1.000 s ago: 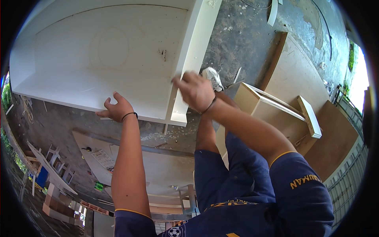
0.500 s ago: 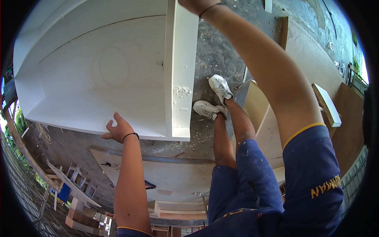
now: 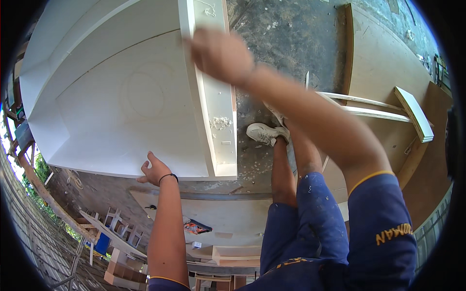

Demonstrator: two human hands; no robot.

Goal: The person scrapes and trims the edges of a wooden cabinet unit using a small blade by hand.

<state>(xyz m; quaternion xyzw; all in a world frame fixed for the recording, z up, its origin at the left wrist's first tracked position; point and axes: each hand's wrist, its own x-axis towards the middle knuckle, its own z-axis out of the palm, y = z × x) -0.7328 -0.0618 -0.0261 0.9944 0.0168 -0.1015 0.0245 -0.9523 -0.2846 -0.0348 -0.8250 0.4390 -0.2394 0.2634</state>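
A large white cabinet carcass [image 3: 121, 140] lies on its back, its interior facing up, with a faint ring mark on its inner panel. My left hand [image 3: 157, 169] is at the carcass's near edge, thumb and fingers apart, grasping nothing I can see. Over the narrow side compartment [image 3: 225, 150], which holds pale shavings or crumbs, my right hand [image 3: 221, 54] is smeared by motion. It is close to the white divider [image 3: 199, 97]; whether it touches it, or holds anything, I cannot tell.
My shoe [image 3: 264, 133] stands on the debris-strewn concrete floor [image 3: 286, 39], right of the carcass. Farther right lie wood panels [image 3: 383, 63], pale strips [image 3: 376, 114] and a small stack of white boards [image 3: 413, 114]. Behind me are a long board [image 3: 233, 213] and an orange-and-black item [image 3: 196, 226].
My right hand has come from the top edge of the view down and left, over the compartment and divider. My left hand remains at the near edge. The whole view has shifted slightly.
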